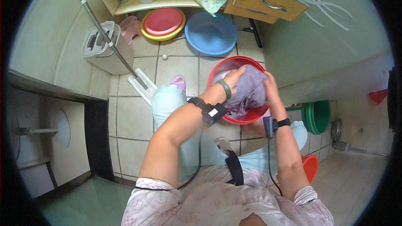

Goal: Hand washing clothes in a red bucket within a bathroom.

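Observation:
A red plastic bucket (pixel 212 80) stands on the tiled floor in front of me, right of the middle. In its mouth lies a bunched grey-purple cloth (pixel 251 84), wet-looking and heaped up to the rim. My left hand (pixel 231 80), with a green bangle at the wrist, holds the cloth from its left and upper side. On the opposite side, my right hand (pixel 271 89) grips the cloth's right edge near the bucket rim. A bit of whitish material shows beside my left hand inside the bucket. Both wrists wear strapped black devices with cables.
Beyond the bucket are a blue basin (pixel 211 34) and stacked pink and yellow basins (pixel 163 22). A flat mop (pixel 143 84) leans by a white mop bucket (pixel 108 53) at the left. An open drawer (pixel 270 1) juts out above. Green (pixel 317 117) and orange (pixel 310 168) containers stand right.

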`<action>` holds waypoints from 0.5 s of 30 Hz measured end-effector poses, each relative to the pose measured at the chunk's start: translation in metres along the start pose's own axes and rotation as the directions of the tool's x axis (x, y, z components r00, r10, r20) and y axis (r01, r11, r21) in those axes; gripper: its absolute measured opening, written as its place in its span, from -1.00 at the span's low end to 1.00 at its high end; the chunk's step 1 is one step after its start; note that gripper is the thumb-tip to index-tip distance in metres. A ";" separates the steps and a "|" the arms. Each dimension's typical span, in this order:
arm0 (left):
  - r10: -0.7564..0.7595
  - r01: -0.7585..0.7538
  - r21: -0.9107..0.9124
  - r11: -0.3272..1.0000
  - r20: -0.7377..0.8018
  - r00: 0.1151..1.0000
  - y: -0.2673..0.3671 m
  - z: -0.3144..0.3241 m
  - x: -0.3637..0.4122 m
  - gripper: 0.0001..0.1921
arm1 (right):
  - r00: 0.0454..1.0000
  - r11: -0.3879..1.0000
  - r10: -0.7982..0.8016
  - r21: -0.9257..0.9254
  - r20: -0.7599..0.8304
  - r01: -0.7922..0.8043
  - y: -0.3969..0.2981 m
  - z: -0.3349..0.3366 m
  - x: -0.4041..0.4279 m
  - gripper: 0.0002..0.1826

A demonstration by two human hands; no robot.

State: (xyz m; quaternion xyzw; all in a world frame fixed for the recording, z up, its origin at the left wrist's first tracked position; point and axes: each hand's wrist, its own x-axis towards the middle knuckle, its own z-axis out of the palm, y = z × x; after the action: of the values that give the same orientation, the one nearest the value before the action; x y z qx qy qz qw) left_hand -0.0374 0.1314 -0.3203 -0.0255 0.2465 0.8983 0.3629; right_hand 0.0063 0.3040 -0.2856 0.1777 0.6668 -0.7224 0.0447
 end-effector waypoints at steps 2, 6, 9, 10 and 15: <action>-0.085 0.089 0.004 0.996 -0.266 0.960 -0.024 -0.015 0.019 -0.59 | 0.913 0.766 -0.389 -0.507 0.125 0.396 0.021 0.002 -0.005 -0.60; -0.156 0.102 -0.185 0.978 -0.308 0.939 -0.042 -0.031 0.017 -0.64 | 0.885 0.556 -0.405 -0.707 0.229 0.437 0.022 0.046 -0.034 -0.76; -0.224 0.177 0.239 0.955 0.184 0.957 -0.048 -0.077 0.037 -0.69 | 0.786 0.168 -0.499 -0.849 0.366 0.501 0.050 0.049 0.001 -0.79; -0.258 0.201 0.354 0.913 0.121 0.958 -0.051 -0.078 0.031 -0.71 | 0.773 0.234 -0.536 -0.820 0.339 0.522 0.054 0.047 0.011 -0.72; -0.050 0.173 0.219 0.960 -0.475 0.878 -0.056 -0.013 0.010 -0.63 | 0.854 0.243 -0.408 -0.863 0.324 0.444 0.019 0.045 -0.018 -0.70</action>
State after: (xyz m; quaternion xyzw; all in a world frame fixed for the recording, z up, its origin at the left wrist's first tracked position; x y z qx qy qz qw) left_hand -0.0091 0.1661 -0.3579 -0.2074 0.4379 0.8039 0.3449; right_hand 0.0199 0.2551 -0.2956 -0.0764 0.9721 -0.2158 -0.0508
